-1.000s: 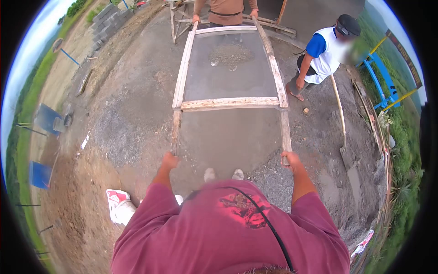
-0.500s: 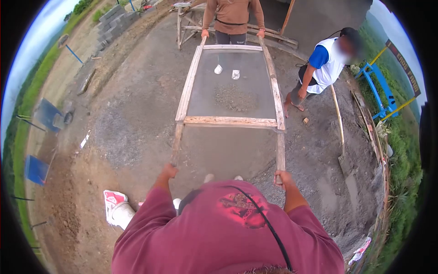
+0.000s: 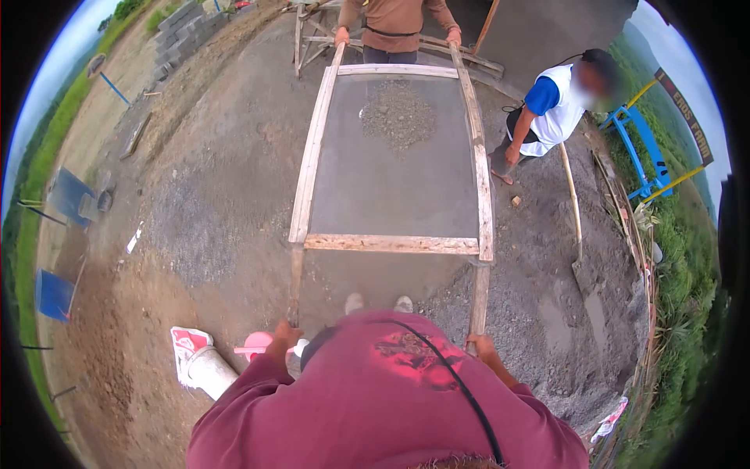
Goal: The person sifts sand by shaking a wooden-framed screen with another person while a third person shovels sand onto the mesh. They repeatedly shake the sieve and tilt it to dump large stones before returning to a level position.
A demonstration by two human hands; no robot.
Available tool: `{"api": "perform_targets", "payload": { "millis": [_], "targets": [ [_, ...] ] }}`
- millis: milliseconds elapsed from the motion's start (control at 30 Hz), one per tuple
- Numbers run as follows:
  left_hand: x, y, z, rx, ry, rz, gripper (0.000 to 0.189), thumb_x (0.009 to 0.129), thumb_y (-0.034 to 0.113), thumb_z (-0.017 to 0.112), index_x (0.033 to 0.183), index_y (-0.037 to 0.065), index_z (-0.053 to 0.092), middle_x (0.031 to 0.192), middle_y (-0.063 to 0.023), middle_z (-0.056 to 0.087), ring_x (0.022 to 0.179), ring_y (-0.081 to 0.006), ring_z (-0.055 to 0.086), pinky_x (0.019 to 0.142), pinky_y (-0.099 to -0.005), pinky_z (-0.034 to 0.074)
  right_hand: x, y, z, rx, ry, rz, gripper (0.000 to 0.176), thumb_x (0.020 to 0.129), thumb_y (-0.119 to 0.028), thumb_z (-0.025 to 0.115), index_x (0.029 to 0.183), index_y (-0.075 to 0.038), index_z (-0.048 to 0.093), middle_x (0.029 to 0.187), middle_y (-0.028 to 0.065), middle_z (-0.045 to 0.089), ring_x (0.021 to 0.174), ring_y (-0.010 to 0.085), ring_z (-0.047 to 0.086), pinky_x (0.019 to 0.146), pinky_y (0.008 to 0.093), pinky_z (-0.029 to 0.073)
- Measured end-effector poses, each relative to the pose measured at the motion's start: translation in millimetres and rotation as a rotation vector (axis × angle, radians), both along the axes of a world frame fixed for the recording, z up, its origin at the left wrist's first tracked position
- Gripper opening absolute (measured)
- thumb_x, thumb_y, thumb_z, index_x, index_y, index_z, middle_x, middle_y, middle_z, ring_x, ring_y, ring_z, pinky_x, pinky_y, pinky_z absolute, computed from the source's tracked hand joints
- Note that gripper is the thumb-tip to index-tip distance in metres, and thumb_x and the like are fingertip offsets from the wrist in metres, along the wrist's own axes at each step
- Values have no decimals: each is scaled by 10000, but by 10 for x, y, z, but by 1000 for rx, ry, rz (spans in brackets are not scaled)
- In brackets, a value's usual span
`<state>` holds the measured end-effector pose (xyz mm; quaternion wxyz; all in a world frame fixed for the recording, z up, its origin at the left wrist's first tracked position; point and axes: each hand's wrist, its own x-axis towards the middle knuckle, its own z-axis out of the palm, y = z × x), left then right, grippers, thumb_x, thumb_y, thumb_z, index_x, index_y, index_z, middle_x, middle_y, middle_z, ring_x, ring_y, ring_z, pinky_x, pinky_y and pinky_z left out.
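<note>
A large wooden-framed sand sieve (image 3: 391,244) with fine mesh hangs level above the ground before me. My left hand (image 3: 287,332) is closed around the end of its left handle. On the right handle's end, my right hand (image 3: 482,344) is closed too, partly hidden by my sleeve. Coarse gravel (image 3: 398,117) lies heaped toward the far end of the mesh. A person in a brown top (image 3: 394,23) grips the two far handles, one in each hand. Fine grey sand (image 3: 391,273) covers the ground in front of my feet.
Another person in a white and blue shirt (image 3: 558,105) stands at the right, near a long-handled shovel (image 3: 573,203). At left lie a white container (image 3: 212,374), a red-and-white sack (image 3: 187,344) and a pink object (image 3: 256,342). Farther left are blue containers (image 3: 53,295).
The sieve has moved toward me, my hands drawing back with it. The gravel has shifted to the far end of the mesh. Two white pieces on it no longer show clearly.
</note>
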<state>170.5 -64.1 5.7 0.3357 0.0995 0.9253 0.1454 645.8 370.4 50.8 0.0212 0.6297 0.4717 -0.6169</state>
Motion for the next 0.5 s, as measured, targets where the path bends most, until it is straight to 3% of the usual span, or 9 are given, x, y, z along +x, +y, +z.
{"api": "perform_targets", "payload": {
  "millis": [67, 167, 233, 267, 300, 333, 500],
  "targets": [
    [234, -291, 195, -24, -109, 22, 645, 664, 187, 791, 1135, -136, 492, 1060, -300, 635, 1036, -388, 638, 853, -423, 512, 18, -450, 442, 180, -393, 172, 364, 680, -207, 699, 892, 88, 676, 765, 201, 677, 733, 279, 688, 623, 393, 515],
    [217, -405, 265, -6, -147, 40, 668, 659, 207, 813, 1141, -138, 505, 1068, -301, 635, 1042, -378, 638, 863, -416, 510, 208, -540, 135, 102, -353, 156, 419, 671, -219, 707, 927, 110, 666, 813, 236, 677, 802, 285, 690, 667, 387, 521],
    [-95, -292, -65, -52, -64, -22, 627, 675, 250, 803, 1143, -90, 561, 1058, -269, 653, 1020, -359, 650, 846, -403, 518, -39, -444, 171, 316, -154, 421, 365, 697, -227, 688, 894, 79, 674, 774, 208, 670, 739, 282, 680, 643, 394, 524],
    [-338, -172, -180, -43, -56, -30, 572, 686, 264, 786, 1111, -72, 601, 1011, -256, 672, 981, -353, 667, 828, -402, 525, -251, -238, -7, 80, -50, 167, 314, 715, -224, 672, 879, 43, 668, 746, 172, 658, 706, 269, 669, 618, 397, 524],
    [-597, 217, 178, -81, -113, -36, 435, 698, 273, 729, 962, -67, 665, 854, -248, 687, 853, -352, 694, 762, -420, 541, -462, 13, -232, -158, 51, -89, 264, 733, -222, 657, 864, 7, 662, 718, 136, 646, 672, 255, 659, 593, 400, 524],
    [-953, 363, -50, 23, -6, -56, 374, 694, 261, 676, 845, -81, 676, 745, -254, 670, 762, -359, 698, 710, -440, 546, -836, 236, 7, -130, 41, -69, 178, 762, -237, 639, 803, -66, 611, 696, 83, 618, 558, 232, 612, 477, 368, 497],
    [-2395, 1663, 1062, 54, 164, -176, 382, 699, 239, 644, 898, -86, 677, 901, -300, 664, 908, -391, 677, 773, -438, 539, -2307, 1346, 1202, -44, 87, -37, 226, 760, -226, 650, 932, -100, 575, 721, 32, 600, 624, 172, 610, 628, 376, 503]
  ]
}}
